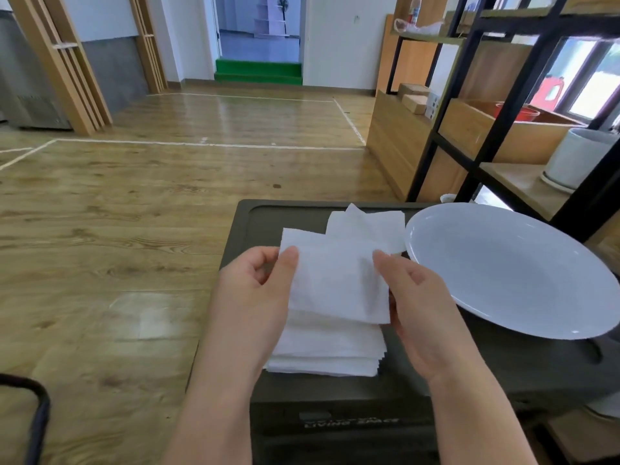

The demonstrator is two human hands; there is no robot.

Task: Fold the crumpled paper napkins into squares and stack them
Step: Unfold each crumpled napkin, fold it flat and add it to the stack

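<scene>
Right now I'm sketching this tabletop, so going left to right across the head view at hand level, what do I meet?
Left hand → held napkin → right hand → white plate.

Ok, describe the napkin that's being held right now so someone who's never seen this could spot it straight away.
Find the dark box lid in the foreground, left of the big white plate. Above the stack of folded napkins there, both hands, left hand and right hand, pinch one napkin by its side edges. Unlike its neighbours, it is lifted off the pile.
</scene>
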